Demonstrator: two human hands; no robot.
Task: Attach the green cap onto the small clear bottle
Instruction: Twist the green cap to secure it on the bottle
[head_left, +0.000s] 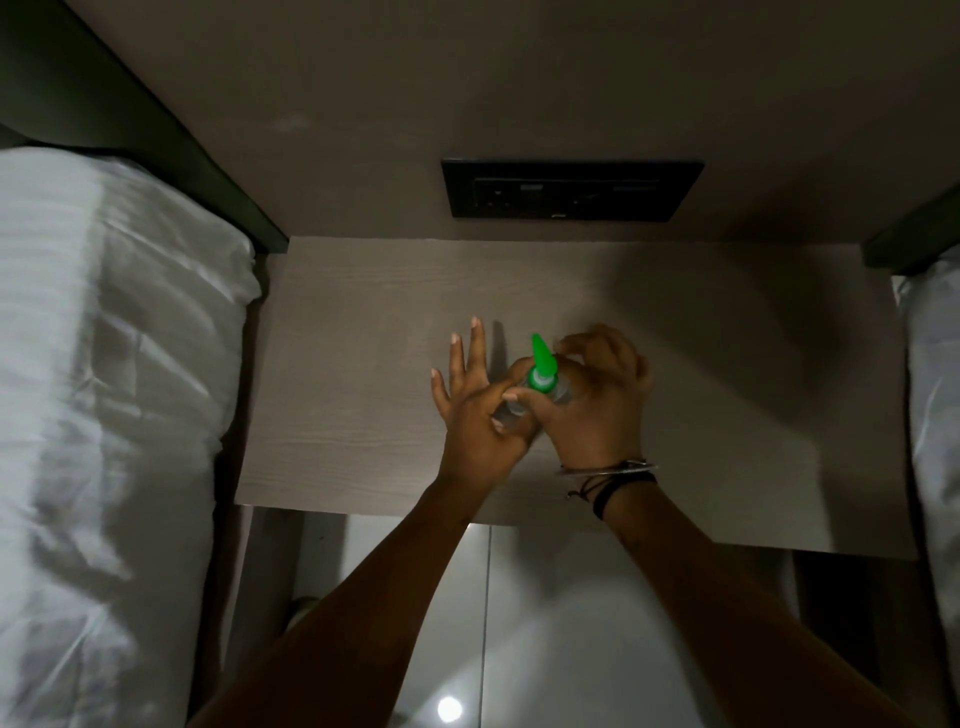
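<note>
A small clear bottle is held over the middle of a pale wooden bedside table. My left hand pinches the bottle's body between thumb and index finger, with the other fingers spread out toward the wall. A bright green pointed cap sits at the bottle's neck, its tip aimed away from me. My right hand wraps around the cap's base from the right, thumb against the ring. Most of the bottle is hidden behind my fingers.
A black socket panel is set in the wall behind the table. White bedding lies along the left, more bedding at the right edge. Glossy floor shows below the table's front edge.
</note>
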